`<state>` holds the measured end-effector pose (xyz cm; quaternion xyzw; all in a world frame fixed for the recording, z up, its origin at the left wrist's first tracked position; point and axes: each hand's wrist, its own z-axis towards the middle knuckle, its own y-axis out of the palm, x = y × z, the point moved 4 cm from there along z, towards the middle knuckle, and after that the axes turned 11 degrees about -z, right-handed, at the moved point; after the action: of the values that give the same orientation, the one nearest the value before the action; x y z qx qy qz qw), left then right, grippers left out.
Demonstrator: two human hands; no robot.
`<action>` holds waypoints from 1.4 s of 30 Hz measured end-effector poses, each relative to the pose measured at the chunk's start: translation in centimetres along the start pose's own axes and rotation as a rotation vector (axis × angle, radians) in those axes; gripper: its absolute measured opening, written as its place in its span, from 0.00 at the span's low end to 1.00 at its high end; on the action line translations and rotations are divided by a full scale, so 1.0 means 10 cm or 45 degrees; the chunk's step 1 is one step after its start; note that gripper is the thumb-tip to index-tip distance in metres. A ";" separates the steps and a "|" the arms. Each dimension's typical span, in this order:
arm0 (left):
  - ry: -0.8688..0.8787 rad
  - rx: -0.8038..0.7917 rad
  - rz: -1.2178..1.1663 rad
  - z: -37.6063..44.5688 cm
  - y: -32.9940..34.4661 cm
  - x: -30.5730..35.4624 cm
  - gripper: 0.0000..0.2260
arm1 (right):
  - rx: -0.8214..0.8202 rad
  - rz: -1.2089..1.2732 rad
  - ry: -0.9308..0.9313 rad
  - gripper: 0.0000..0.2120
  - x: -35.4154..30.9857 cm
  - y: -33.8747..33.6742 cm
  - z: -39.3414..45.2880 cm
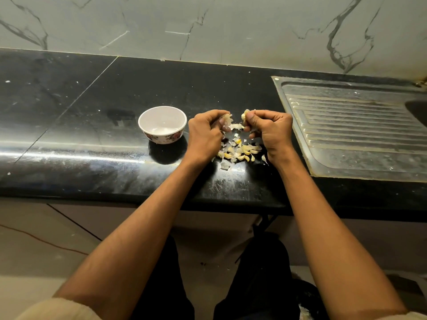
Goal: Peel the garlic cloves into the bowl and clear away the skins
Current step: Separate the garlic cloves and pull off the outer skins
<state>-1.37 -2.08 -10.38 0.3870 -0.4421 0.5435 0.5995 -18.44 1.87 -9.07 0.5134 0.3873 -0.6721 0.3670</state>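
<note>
Head view: left hand point(204, 132) pinches a clump of papery garlic skin point(227, 120), while right hand point(269, 129) pinches a garlic clove point(244, 115) in curled fingers. Below them, loose cloves and skin flakes point(239, 151) lie on the black counter point(92, 125). White floral bowl point(162, 124) stands just left; steel drainboard point(355, 128) on the right.

We hold both forearms stretched forward, our left hand point(206, 132) and right hand point(269, 130) raised close together, fingers curled inward, fingertips nearly meeting.
</note>
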 end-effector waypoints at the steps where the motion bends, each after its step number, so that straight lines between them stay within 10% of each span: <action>1: 0.001 -0.001 0.027 0.01 0.00 0.00 0.10 | 0.017 0.004 0.006 0.06 0.01 -0.01 0.01; 15: -0.045 -0.242 0.357 0.00 0.10 0.05 0.26 | 0.033 -0.003 0.065 0.04 0.04 -0.02 0.01; 27: -0.038 0.074 0.253 0.02 -0.03 0.03 0.06 | 0.021 -0.035 0.058 0.05 0.05 -0.03 0.00; 42: 0.021 -0.089 0.133 -0.05 0.02 0.11 0.12 | -0.010 -0.121 0.004 0.04 0.06 -0.03 0.00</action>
<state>-1.47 -1.27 -9.45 0.3377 -0.4757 0.5614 0.5870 -18.80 1.91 -9.59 0.4938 0.4145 -0.6865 0.3362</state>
